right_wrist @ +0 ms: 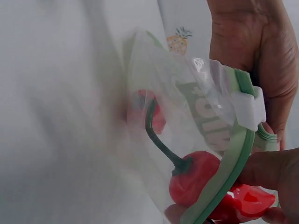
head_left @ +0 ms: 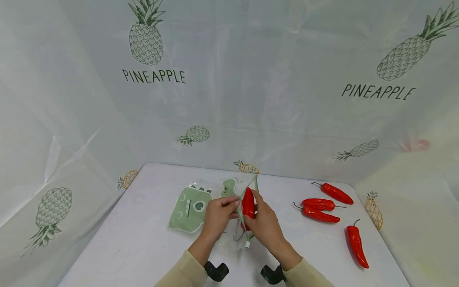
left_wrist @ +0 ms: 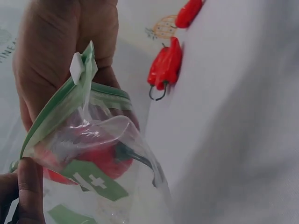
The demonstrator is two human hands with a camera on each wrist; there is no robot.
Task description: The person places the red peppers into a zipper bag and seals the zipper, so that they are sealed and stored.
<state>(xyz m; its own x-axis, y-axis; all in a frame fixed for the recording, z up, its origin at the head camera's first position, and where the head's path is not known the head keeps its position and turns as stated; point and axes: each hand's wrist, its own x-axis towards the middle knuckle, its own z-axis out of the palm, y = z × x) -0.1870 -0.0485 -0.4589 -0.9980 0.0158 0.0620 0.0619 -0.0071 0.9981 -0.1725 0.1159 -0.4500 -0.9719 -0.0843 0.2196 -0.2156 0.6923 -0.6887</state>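
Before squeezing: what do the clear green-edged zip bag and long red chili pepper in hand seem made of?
Clear green-edged zip bag: thin, shiny plastic film, see-through and creased.
Long red chili pepper: glossy, perhaps moulded plastic, given sharp highlights; real pepper not excluded.

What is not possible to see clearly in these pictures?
Head view: some fingertips of the right hand, behind the held red chili pepper.
Left wrist: far end of the uppermost chili pepper, cut by the top edge.
Right wrist: some bag lettering, behind the green zip strip.

“PINEAPPLE” on backdrop [head_left: 251, 79] — “+” on bag [left_wrist: 105, 140]
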